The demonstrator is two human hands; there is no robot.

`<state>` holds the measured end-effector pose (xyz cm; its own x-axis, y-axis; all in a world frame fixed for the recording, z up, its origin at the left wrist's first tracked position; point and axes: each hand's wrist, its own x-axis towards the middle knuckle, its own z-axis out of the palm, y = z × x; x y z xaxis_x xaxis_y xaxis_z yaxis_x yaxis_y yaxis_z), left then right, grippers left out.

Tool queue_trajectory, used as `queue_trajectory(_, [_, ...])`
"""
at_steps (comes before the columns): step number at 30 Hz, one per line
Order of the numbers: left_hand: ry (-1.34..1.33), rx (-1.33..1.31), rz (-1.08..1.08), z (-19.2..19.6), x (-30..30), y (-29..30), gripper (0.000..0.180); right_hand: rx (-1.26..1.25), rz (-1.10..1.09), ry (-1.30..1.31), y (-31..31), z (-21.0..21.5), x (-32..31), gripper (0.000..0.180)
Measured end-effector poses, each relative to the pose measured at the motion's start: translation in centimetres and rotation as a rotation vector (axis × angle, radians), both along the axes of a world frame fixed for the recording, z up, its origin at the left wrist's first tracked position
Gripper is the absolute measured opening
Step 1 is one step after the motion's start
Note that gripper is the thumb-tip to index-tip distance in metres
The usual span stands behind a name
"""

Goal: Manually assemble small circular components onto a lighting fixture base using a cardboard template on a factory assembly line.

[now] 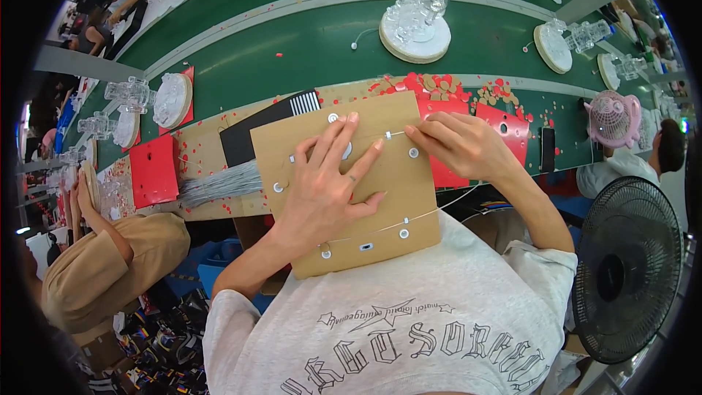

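A square brown cardboard panel [395, 190] leans against my lap and the bench edge. Small white round fittings and little white clips are set around it, and a thin pale wire [380, 229] runs along its lower part. Spread flat across the panel's left half, my left hand [319, 179] presses it, with a ring on one finger. At the upper right, my right hand [464, 146] pinches the thin wire's end beside a white clip [388, 135]. A wire also trails from the panel's right edge, below my right hand.
A bundle of grey wires [219, 186], red panels [153, 170] and a black panel [238, 139] lie on the bench. Red and brown discs [431, 88] are scattered beyond. Clear ornaments on round bases [415, 29] stand on the green conveyor [292, 36]. A black fan [621, 271] is at right; a co-worker sits left.
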<state>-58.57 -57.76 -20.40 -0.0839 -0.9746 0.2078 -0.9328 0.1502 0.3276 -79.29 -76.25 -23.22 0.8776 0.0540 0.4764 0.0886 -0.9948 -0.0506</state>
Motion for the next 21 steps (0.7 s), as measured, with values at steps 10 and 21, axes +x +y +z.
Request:
queue_trajectory(10, [0.094,0.015,0.001,-0.1,0.4,-0.2,0.073,0.031,-0.021,0.004,-0.2,-0.2,-0.2,0.036])
queue_trajectory(21, [-0.044,0.083,-0.221,1.6,2.6,-6.5,0.019,-0.019,-0.037,-0.082,2.1,0.3,1.0,0.036])
